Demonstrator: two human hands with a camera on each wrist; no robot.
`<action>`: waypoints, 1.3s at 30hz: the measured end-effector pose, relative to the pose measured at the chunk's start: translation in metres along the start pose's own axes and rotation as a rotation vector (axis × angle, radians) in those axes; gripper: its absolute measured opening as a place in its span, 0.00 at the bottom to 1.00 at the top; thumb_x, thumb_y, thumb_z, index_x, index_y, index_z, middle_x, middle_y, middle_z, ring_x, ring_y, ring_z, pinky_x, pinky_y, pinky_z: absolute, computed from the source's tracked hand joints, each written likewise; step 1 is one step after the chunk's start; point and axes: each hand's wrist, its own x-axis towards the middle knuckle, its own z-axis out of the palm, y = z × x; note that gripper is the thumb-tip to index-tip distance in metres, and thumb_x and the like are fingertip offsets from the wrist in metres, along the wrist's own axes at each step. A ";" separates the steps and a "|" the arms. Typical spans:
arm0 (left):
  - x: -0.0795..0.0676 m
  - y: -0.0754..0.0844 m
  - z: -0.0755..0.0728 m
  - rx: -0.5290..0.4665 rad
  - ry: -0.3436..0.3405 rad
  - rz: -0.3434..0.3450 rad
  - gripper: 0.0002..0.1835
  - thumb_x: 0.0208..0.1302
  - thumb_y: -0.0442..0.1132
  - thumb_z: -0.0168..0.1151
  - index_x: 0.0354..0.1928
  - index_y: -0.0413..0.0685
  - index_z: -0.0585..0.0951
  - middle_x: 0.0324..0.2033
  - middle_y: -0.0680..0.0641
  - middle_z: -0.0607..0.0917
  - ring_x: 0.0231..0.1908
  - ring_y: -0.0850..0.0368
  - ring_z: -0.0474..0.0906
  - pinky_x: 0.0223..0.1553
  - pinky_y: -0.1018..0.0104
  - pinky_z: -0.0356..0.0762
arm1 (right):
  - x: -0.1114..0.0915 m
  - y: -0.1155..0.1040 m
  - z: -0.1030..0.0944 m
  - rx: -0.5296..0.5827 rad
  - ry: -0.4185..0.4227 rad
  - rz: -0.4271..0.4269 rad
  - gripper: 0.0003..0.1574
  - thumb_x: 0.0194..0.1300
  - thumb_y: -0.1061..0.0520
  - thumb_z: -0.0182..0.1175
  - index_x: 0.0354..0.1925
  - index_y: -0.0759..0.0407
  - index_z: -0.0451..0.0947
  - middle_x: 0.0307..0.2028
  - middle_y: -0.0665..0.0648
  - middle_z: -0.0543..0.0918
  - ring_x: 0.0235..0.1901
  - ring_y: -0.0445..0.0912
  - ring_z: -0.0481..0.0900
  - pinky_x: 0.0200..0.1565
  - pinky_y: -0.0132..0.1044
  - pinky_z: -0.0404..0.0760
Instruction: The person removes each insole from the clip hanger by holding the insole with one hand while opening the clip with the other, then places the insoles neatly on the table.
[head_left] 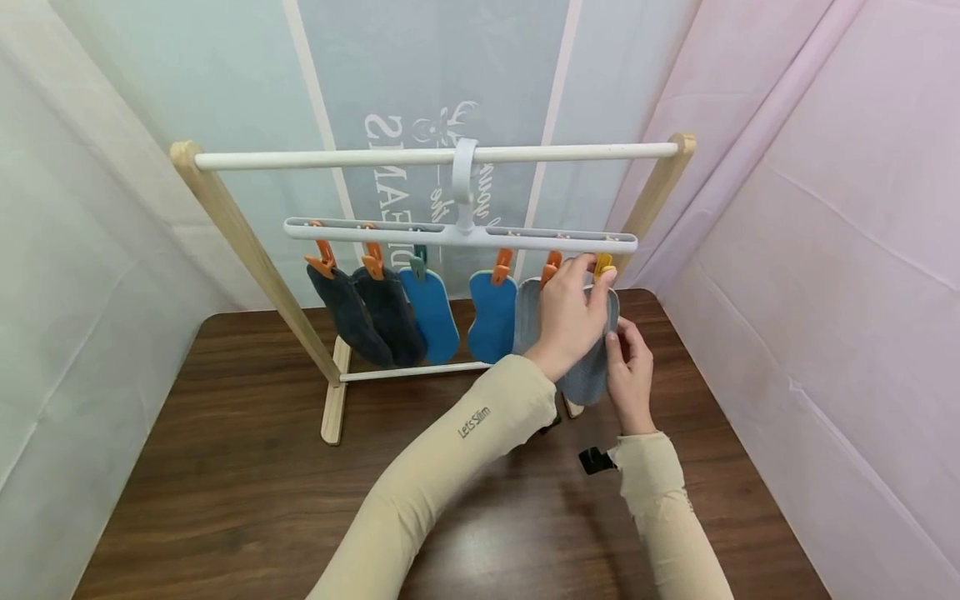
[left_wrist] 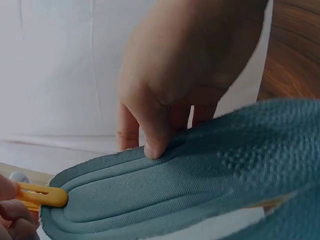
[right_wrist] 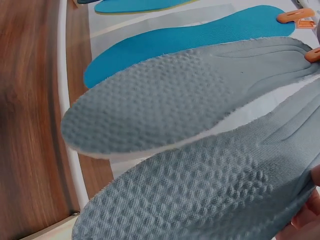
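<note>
In the head view my left hand (head_left: 567, 315) reaches up to a yellow clip (head_left: 603, 264) at the right end of a white hanger (head_left: 450, 236). Thumb and fingers pinch this yellow clip (left_wrist: 50, 195) in the left wrist view. It bites the narrow end of a grey insole (head_left: 587, 372). My right hand (head_left: 632, 375) grips that insole's outer edge between thumb and fingers. Dimples cover the wide end of the grey insole (right_wrist: 190, 200) in the right wrist view. Beside it hangs another grey insole (right_wrist: 150, 102), partly behind my left hand in the head view.
Two blue insoles (head_left: 493, 321) and two dark insoles (head_left: 347, 317) hang from orange and green clips further left. The hanger hooks over the rail (head_left: 330, 158) of a wooden rack (head_left: 258, 258) standing on a brown table (head_left: 247, 483). Pale fabric walls (head_left: 840, 275) surround it.
</note>
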 end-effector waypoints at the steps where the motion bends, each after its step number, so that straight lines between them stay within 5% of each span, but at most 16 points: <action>1: 0.000 -0.001 0.001 -0.007 0.019 -0.001 0.17 0.71 0.44 0.54 0.53 0.40 0.78 0.46 0.45 0.83 0.33 0.56 0.81 0.35 0.75 0.76 | 0.000 0.000 0.000 -0.009 0.000 0.003 0.14 0.68 0.72 0.48 0.49 0.79 0.74 0.35 0.38 0.77 0.35 0.45 0.75 0.37 0.23 0.71; 9: 0.003 -0.006 0.007 -0.038 0.196 -0.004 0.12 0.66 0.41 0.61 0.44 0.41 0.86 0.36 0.46 0.88 0.22 0.59 0.78 0.24 0.79 0.68 | -0.005 0.000 0.000 -0.031 -0.006 0.049 0.15 0.68 0.72 0.48 0.50 0.80 0.73 0.40 0.72 0.78 0.35 0.42 0.74 0.37 0.22 0.72; 14: 0.002 -0.006 0.008 -0.049 0.208 -0.028 0.11 0.64 0.41 0.63 0.43 0.43 0.87 0.34 0.47 0.89 0.17 0.62 0.73 0.18 0.82 0.60 | -0.010 0.004 -0.002 -0.022 0.018 0.092 0.15 0.69 0.71 0.48 0.50 0.79 0.73 0.40 0.67 0.78 0.35 0.40 0.75 0.38 0.22 0.73; 18: 0.002 -0.005 0.008 -0.017 0.178 -0.036 0.12 0.65 0.42 0.62 0.45 0.43 0.86 0.36 0.48 0.88 0.21 0.61 0.79 0.22 0.82 0.68 | -0.014 0.010 -0.004 -0.035 0.024 0.107 0.15 0.69 0.71 0.48 0.50 0.79 0.74 0.39 0.59 0.79 0.36 0.39 0.75 0.38 0.21 0.72; 26: 0.000 -0.005 0.005 0.068 0.040 -0.024 0.20 0.68 0.46 0.58 0.55 0.42 0.80 0.48 0.45 0.85 0.47 0.52 0.83 0.47 0.66 0.80 | -0.028 0.051 -0.009 -0.010 0.029 0.233 0.17 0.71 0.64 0.50 0.54 0.71 0.75 0.39 0.45 0.77 0.38 0.36 0.74 0.40 0.21 0.73; 32: 0.000 -0.012 0.002 0.106 -0.050 0.003 0.24 0.71 0.47 0.54 0.63 0.42 0.74 0.55 0.45 0.81 0.52 0.50 0.80 0.51 0.61 0.79 | -0.047 0.064 -0.010 -0.057 0.016 0.294 0.18 0.72 0.62 0.49 0.54 0.71 0.75 0.42 0.56 0.78 0.38 0.34 0.73 0.40 0.20 0.72; 39: 0.004 -0.016 -0.003 0.127 -0.109 0.070 0.26 0.72 0.48 0.52 0.66 0.42 0.70 0.54 0.44 0.81 0.41 0.53 0.83 0.42 0.63 0.81 | -0.069 0.075 -0.011 -0.118 -0.018 0.379 0.18 0.72 0.60 0.50 0.54 0.70 0.75 0.45 0.66 0.78 0.38 0.35 0.73 0.38 0.19 0.72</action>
